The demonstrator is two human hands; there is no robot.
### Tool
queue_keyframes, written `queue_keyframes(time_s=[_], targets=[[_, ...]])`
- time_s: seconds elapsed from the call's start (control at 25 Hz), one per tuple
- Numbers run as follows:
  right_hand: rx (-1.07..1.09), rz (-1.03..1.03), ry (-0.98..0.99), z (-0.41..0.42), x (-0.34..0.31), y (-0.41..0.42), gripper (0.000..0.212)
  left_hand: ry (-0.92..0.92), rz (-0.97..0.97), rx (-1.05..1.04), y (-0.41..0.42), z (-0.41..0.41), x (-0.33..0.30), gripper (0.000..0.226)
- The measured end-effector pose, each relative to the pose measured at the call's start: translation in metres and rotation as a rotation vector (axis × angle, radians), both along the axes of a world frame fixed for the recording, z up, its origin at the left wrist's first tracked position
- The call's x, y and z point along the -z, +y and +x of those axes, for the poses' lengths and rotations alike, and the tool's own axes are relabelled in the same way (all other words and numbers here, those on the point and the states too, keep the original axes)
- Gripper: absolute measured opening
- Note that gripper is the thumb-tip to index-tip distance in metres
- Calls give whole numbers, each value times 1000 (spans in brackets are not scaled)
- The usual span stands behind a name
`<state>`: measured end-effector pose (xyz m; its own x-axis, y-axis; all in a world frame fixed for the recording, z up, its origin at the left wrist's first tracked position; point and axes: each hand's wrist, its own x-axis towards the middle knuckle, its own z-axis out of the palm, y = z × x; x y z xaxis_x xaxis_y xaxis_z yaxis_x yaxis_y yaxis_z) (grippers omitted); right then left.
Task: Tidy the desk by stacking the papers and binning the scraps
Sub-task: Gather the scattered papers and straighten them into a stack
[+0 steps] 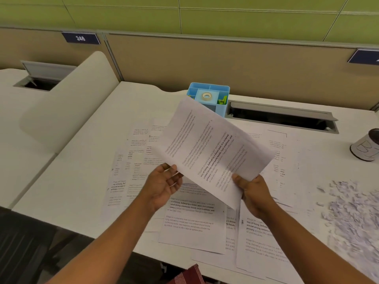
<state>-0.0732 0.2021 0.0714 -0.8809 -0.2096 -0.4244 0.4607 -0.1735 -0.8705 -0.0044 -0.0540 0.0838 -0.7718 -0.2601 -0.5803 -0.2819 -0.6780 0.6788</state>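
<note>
- Head view, far left: the grey cable hatch (44,77) in the neighbouring desk stands open, below a dark blue number plate (80,38) reading 246.
- Next: a cream rounded divider panel (67,99) separates that desk from my white desk (67,181).
- Left of centre: loose white printed sheets (192,220) lie overlapping on the desk.
- My left hand (164,185) is palm up with fingers loosely extended, touching the lower left edge of the raised sheets; it grips nothing.
- Centre: a raised bundle of white printed paper sheets (213,146) is held tilted above the desk.
- Behind it: a light blue plastic desk organiser (211,97) holds a roll of tape (206,96).
- My right hand (254,193) pinches the bundle's lower right corner, thumb on top.
- Right: a pile of white shredded paper scraps (352,214) lies on the desk.
- Far right: a small cylindrical bin (366,146) stands behind the scraps.
</note>
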Motion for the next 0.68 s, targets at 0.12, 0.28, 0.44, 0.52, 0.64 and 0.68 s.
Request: queue_keyframes(time_s=[0.12, 0.28, 0.44, 0.52, 0.64, 0.68], targets=[[-18, -81, -28, 12, 4, -16, 29, 26, 61, -93, 26, -8, 1, 16], [-110, -118, -38, 21, 6, -22, 32, 9, -2, -219, 30, -17, 4, 20], [-88, -134, -34, 6, -1, -8, 38, -27, -309, -211, 16, -14, 6, 18], [-93, -122, -55, -8, -9, 4, 36, -17, -425, -143, 6, -9, 6, 17], [-262, -39, -87, -23, -18, 17, 32, -3, -508, 2, -5, -4, 7, 19], [-332, -12, -94, -23, -19, 17, 33, -4, -519, 54, -7, -3, 8, 20]])
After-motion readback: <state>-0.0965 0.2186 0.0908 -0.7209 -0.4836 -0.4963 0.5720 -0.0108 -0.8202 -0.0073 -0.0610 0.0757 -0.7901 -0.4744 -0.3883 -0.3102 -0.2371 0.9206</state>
